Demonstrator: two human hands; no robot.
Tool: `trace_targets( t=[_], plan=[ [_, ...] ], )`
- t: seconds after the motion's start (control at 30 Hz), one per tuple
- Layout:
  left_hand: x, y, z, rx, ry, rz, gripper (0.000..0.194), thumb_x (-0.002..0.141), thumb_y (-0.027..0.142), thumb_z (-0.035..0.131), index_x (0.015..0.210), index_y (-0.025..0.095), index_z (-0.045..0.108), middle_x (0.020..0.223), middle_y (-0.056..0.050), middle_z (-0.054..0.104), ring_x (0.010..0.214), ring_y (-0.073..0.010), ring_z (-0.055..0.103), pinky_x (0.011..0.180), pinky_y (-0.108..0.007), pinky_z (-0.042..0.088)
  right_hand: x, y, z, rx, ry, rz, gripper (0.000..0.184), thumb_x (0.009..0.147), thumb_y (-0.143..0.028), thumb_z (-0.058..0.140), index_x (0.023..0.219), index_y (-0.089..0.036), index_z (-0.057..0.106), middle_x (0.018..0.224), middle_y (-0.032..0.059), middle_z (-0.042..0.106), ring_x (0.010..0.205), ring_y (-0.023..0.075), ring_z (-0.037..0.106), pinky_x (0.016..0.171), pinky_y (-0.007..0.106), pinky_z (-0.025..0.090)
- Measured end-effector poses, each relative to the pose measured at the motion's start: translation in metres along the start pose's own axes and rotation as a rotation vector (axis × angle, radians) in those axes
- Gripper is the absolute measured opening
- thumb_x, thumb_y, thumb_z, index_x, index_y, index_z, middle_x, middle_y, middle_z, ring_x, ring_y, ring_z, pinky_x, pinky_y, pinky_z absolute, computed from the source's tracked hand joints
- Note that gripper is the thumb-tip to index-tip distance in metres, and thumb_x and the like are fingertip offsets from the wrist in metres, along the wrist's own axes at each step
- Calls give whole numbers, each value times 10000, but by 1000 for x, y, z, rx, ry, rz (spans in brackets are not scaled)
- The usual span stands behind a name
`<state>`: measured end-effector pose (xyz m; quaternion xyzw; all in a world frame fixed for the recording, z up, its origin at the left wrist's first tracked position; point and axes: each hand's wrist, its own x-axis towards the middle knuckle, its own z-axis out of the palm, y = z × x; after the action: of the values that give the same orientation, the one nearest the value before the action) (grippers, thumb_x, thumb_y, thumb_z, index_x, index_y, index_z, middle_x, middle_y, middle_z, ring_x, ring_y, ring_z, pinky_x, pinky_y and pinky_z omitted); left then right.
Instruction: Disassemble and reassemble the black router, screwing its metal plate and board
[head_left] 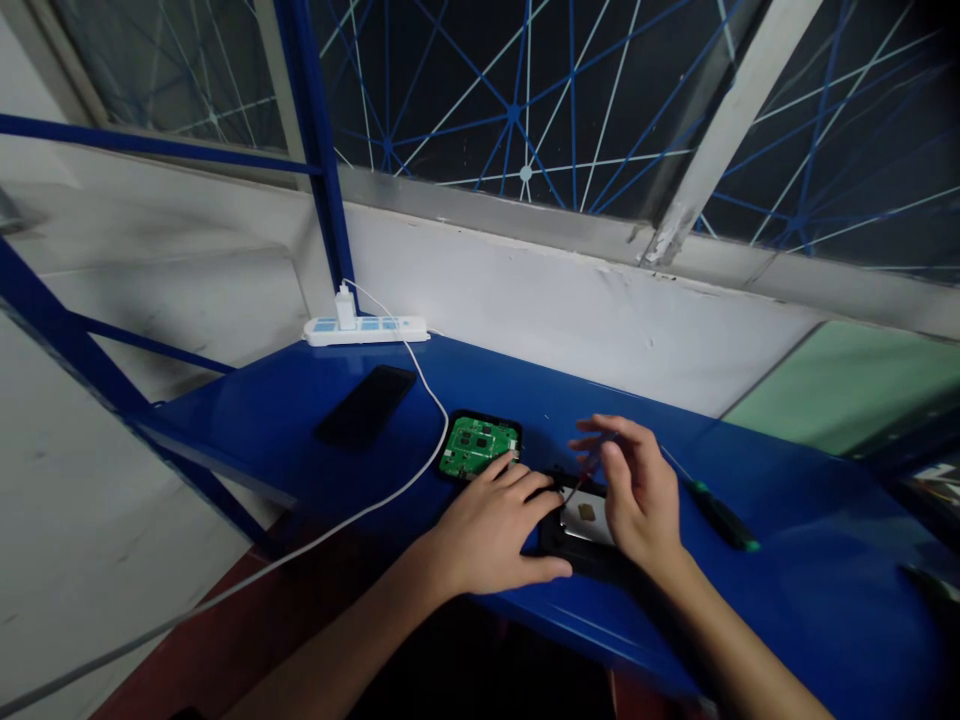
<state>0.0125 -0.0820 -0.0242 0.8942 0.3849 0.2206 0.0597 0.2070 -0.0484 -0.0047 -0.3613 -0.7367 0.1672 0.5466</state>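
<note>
My left hand lies with its fingers spread. Its fingertips reach the lower edge of a green circuit board set in a black case, and the left edge of a second black casing. Inside that casing is a silver metal plate with a small brown patch. Over the plate, my right hand is closed on a thin screwdriver. The screwdriver is slanted, its tip pointing down at the casing's upper left part. The fingers partly hide its handle.
Right of my right hand lies a black and green screwdriver on the blue table. A dark phone-like slab lies at the left. Behind it sits a white power strip with a charger, whose white cable crosses the table.
</note>
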Motion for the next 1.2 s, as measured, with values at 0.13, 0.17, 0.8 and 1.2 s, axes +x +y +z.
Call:
trace_targets(
  t=[0.13, 0.17, 0.8, 1.2],
  plan=[
    [0, 0, 0, 5, 9, 0, 591, 856, 604, 711, 1306, 238, 600, 1334, -46, 641, 1275, -268, 559, 1242, -463, 228, 4, 0, -1, -88, 34, -64, 182, 974, -234, 587, 1150, -273, 612, 1086, 43, 583, 819, 151, 673, 671, 328, 596],
    [0, 0, 0, 5, 10, -1, 595, 852, 606, 714, 1307, 239, 599, 1334, -46, 641, 1275, -269, 559, 1242, -463, 229, 5, 0, -1, -118, 50, -92, 175, 958, -231, 616, 1128, -272, 626, 1049, 37, 576, 801, 147, 654, 662, 323, 590],
    [-1, 0, 1, -14, -3, -9, 594, 861, 610, 704, 1310, 236, 602, 1344, -55, 633, 1298, -270, 543, 1246, -474, 208, 6, 0, -2, -129, 67, -63, 208, 945, -278, 640, 1153, -283, 657, 941, 21, 589, 723, 151, 645, 643, 339, 587],
    [-1, 0, 1, -16, 6, -5, 585, 860, 605, 707, 1302, 238, 597, 1330, -56, 638, 1288, -274, 550, 1237, -483, 226, 2, -4, -3, 25, 3, 22, 251, 1035, -265, 449, 1246, -275, 584, 1137, 58, 684, 834, 168, 735, 662, 327, 605]
  ],
)
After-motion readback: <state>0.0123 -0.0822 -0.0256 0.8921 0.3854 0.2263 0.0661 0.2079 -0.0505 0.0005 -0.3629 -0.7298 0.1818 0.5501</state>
